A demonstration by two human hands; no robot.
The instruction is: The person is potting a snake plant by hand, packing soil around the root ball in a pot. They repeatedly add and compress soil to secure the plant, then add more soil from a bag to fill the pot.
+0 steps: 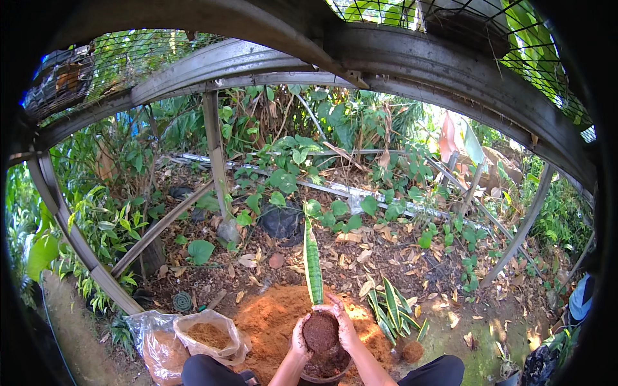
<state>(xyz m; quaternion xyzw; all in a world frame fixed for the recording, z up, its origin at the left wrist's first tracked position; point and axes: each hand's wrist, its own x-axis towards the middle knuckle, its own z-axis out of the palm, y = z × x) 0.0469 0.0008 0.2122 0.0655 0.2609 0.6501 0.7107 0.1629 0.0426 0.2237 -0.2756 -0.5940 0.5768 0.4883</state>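
Observation:
My left hand [299, 339] and my right hand [344, 324] cup a round ball of dark, moist potting mix [320, 332] from both sides. Dirt sticks to the fingers. A single variegated snake plant leaf [313, 260] with yellow edges rises upright just behind the ball; whether its base sits inside the ball is hidden. Below the ball is a round pot [324, 380] holding loose dark mix [329, 363], between my knees. Whether ball and mix touch is unclear.
Orange-brown coir [270, 313] is heaped behind the pot. Cut snake plant leaves [393, 311] and a fibrous brown ball [413, 352] lie to the right. Left stand two plastic bags, one of coir [164, 354], one of fibre [210, 335]. A wooden post [216, 154] and overhead beams frame the space.

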